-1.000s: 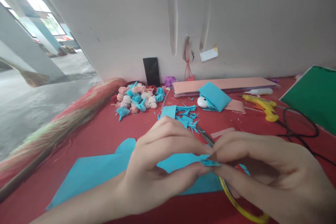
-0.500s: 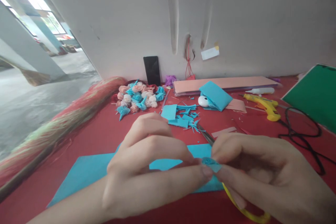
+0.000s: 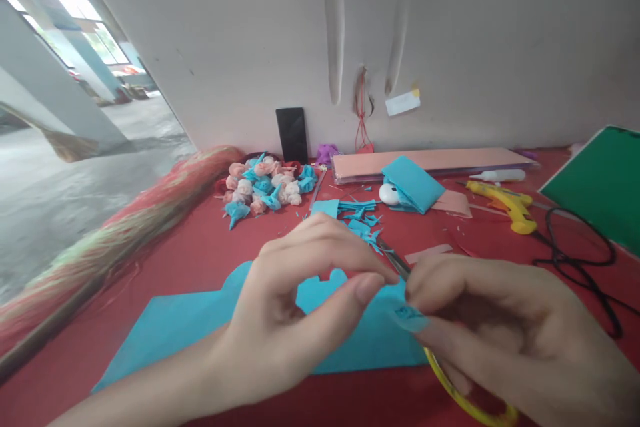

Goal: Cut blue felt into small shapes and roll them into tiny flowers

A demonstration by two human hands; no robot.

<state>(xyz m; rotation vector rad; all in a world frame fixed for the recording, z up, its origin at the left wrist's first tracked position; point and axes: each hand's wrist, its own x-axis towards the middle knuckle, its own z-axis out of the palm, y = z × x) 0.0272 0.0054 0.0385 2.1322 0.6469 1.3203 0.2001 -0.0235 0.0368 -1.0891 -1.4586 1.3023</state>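
Observation:
Between the thumb and fingers of my right hand [image 3: 490,333] is a small rolled blue paper piece [image 3: 409,317]. The same hand also has yellow-handled scissors [image 3: 463,403] in it, blades pointing away. My left hand [image 3: 310,300] is just left of the blue piece, thumb and index finger apart, with nothing visible between them. Beneath both hands a large blue paper sheet [image 3: 165,330] lies on the red table [image 3: 210,257]. Cut blue strips and scraps [image 3: 357,207] lie beyond my left hand.
Paper flowers [image 3: 265,187] are heaped at the back left, near an upright black phone [image 3: 293,133]. At the right are a yellow glue gun [image 3: 505,203], its black cable [image 3: 580,260] and a green board [image 3: 600,187]. Folded blue paper [image 3: 413,183] lies behind.
My left thumb and fingers have come off the small blue piece and opened, moving slightly left and up. My right hand still holds the piece and scissors.

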